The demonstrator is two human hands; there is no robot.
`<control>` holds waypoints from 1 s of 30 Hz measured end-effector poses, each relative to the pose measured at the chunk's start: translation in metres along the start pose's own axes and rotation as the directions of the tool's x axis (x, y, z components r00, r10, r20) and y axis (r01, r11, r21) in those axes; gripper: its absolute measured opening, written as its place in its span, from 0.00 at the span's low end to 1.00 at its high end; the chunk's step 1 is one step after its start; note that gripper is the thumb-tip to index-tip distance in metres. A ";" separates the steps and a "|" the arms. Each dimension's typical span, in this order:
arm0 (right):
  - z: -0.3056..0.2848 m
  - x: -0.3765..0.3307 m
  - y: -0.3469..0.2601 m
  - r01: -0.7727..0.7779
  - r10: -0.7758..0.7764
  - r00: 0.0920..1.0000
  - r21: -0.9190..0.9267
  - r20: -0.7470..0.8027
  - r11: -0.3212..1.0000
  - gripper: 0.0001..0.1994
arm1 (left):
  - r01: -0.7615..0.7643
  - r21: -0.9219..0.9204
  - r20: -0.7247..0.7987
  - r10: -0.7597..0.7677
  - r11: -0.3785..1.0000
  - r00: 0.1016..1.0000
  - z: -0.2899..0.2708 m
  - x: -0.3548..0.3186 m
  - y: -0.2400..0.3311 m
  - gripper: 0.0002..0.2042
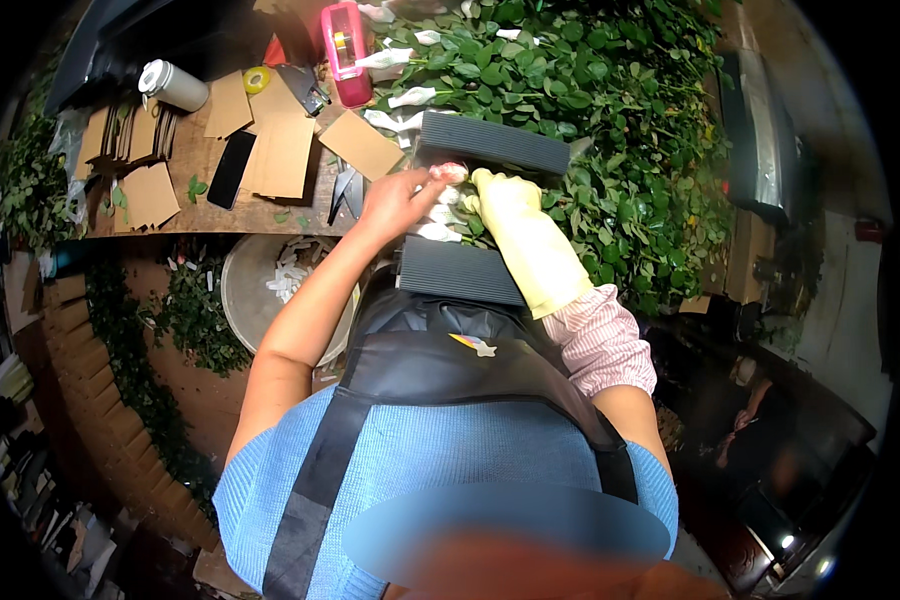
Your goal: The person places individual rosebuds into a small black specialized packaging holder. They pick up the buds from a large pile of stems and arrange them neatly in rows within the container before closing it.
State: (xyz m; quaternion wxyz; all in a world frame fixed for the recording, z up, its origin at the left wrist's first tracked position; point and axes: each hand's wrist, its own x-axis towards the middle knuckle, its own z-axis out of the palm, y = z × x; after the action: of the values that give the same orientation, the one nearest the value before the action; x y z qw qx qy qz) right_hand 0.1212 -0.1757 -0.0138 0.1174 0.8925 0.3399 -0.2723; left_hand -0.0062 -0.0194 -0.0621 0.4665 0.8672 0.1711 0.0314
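My bare left hand [395, 205] is closed at the fingertips on a small red-and-white rose head [449, 173]. Right beside it, my right hand [507, 210] wears a pale yellow rubber glove, its fingers curled in; whatever they grip is hidden. Under and between my hands lies a row of white-sleeved flower heads [436, 232]. This row sits between two dark ribbed blocks, a far one [495, 140] and a near one [460, 270]. Leafy green stems [620, 170] spread to the right of the row.
On the wooden table [305, 207] lie cardboard pieces [277, 150], a black phone [231, 170], a white bottle [174, 85], a pink tape dispenser [346, 55] and scissors [346, 190]. Below the table's edge stands a round bin [238, 290] with white scraps inside.
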 end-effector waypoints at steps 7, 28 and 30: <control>0.012 0.002 0.007 0.049 -0.044 0.994 0.046 -0.104 0.998 0.22 | -0.052 -0.443 -0.363 -0.126 0.895 0.923 0.018 -0.015 -0.028 0.11; 0.012 -0.023 0.005 0.233 -0.235 0.969 0.035 0.073 0.972 0.12 | 0.150 -0.599 -0.065 -0.235 0.786 0.970 0.015 -0.039 -0.027 0.14; 0.008 -0.029 0.009 0.209 -0.212 0.971 0.040 0.110 0.977 0.13 | 0.175 -0.658 -0.145 -0.351 0.732 0.925 -0.019 -0.035 -0.029 0.11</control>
State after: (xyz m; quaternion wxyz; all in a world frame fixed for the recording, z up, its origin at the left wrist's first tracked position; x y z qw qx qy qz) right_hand 0.1060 -0.2009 -0.0038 0.0945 0.8359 0.4216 -0.3385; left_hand -0.0509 -0.0009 -0.0713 0.7042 0.6134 0.3318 0.1333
